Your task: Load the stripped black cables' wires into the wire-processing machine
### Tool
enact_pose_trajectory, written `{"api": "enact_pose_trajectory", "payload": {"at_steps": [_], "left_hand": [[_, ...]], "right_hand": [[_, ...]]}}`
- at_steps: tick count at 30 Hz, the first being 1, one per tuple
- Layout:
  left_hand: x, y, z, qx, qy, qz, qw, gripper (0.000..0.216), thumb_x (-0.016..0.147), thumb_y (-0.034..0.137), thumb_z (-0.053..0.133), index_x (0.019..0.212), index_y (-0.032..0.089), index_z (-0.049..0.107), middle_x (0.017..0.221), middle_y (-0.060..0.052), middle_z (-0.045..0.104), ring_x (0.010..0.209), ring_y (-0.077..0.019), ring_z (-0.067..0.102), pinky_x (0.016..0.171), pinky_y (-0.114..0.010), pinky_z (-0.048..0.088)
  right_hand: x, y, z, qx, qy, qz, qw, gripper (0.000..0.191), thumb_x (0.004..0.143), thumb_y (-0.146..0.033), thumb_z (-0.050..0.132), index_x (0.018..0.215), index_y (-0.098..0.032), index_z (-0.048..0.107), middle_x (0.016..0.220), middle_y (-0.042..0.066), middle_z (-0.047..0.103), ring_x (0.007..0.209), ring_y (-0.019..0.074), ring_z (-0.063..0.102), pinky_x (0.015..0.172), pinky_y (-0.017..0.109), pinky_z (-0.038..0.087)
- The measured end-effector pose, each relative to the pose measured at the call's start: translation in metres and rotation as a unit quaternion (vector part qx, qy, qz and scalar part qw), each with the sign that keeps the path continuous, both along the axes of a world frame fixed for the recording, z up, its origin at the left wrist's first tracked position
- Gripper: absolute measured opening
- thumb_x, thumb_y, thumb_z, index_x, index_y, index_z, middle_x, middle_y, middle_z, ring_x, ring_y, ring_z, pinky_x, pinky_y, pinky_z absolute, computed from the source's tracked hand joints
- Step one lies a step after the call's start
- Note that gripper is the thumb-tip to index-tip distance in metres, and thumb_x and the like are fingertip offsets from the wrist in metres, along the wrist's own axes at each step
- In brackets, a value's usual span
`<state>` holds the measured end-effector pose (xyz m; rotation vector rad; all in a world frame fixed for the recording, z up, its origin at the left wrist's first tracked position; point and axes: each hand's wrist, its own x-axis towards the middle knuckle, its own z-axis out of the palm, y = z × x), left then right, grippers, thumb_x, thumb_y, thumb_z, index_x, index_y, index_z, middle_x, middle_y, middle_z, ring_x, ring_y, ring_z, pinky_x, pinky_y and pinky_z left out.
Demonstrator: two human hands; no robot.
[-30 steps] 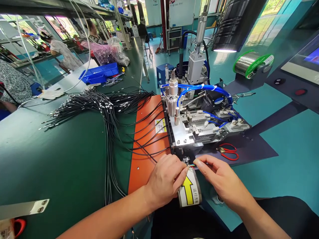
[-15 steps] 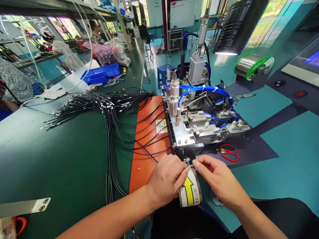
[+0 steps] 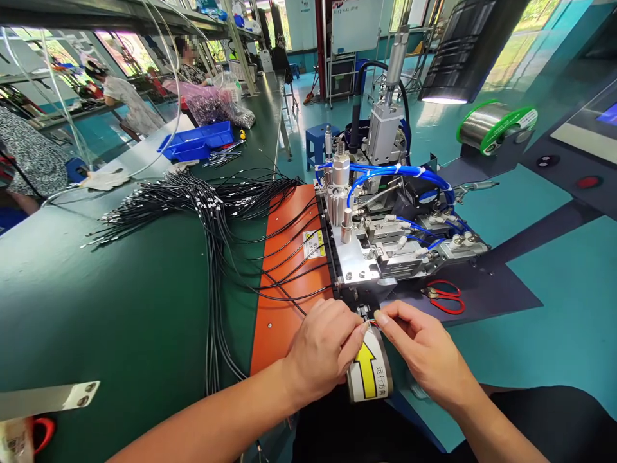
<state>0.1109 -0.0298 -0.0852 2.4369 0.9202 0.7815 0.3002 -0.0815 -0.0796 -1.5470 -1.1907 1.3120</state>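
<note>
Just in front of the machine's near side, my left hand [image 3: 325, 347] is closed, thumb and forefinger pinching a cable end whose sheath the fingers hide. Thin coloured wires [image 3: 371, 321] come out between the fingertips, red and bluish-green among them. My right hand [image 3: 427, 344] pinches the other side of these wires between thumb and forefinger. Right below the fingertips is a metal cylinder with a yellow arrow label [image 3: 369, 373]. The machine [image 3: 357, 260], with metal fixtures and blue air tubes, stands directly beyond both hands. Several black cables [image 3: 284, 260] run into its left edge over an orange plate [image 3: 270, 308].
A large bundle of black cables [image 3: 173, 196] lies on the green table [image 3: 144, 308]. Red-handled cutters [image 3: 446, 297] rest right of the machine. A solder wire spool [image 3: 491, 128] and a black lamp [image 3: 467, 51] are farther right. Blue bins [image 3: 197, 141] and other people are back left.
Both hands keep almost the same pose at the wires. The whole view has shifted very slightly; nothing else visibly moves.
</note>
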Motion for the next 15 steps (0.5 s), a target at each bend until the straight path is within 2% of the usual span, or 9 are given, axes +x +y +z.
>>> {"api": "enact_pose_trajectory", "payload": {"at_steps": [4,9,11,15], "left_hand": [[-0.001,0.001,0.003,-0.003,0.006,0.0,1.0,0.021,0.098,0.027,0.049,0.089,0.016,0.065,0.081,-0.003,0.056,0.076,-0.0118,0.045,0.071,-0.027,0.034],[-0.011,0.005,0.015,-0.068,0.017,-0.018,0.997,0.021,0.097,0.024,0.052,0.114,0.02,0.063,0.099,-0.005,0.06,0.091,-0.0124,0.052,0.079,-0.025,0.042],[-0.014,0.007,0.017,-0.077,0.003,-0.021,0.997,0.02,0.096,0.019,0.052,0.112,0.02,0.064,0.098,-0.004,0.061,0.092,-0.0116,0.053,0.08,-0.024,0.043],[-0.015,0.01,0.012,-0.038,-0.021,-0.011,0.999,0.02,0.097,0.016,0.051,0.109,0.019,0.066,0.093,-0.004,0.061,0.087,-0.0096,0.053,0.077,-0.022,0.044]], "right_hand": [[-0.001,0.002,0.002,-0.002,-0.022,-0.013,1.0,0.041,0.094,-0.06,0.055,0.09,-0.02,0.061,0.083,0.002,0.061,0.078,0.0161,0.052,0.068,0.026,0.044],[0.002,0.006,0.0,0.01,-0.025,-0.02,0.999,0.04,0.095,-0.059,0.054,0.089,-0.02,0.06,0.085,0.001,0.061,0.08,0.0161,0.052,0.07,0.026,0.043],[0.002,0.007,-0.002,0.015,-0.029,-0.02,0.999,0.04,0.096,-0.058,0.053,0.089,-0.02,0.061,0.083,0.001,0.059,0.077,0.0156,0.05,0.068,0.026,0.042],[0.001,0.012,-0.01,0.021,-0.047,-0.023,0.998,0.039,0.096,-0.057,0.053,0.089,-0.019,0.061,0.078,0.0,0.054,0.072,0.0141,0.047,0.064,0.025,0.04]]}}
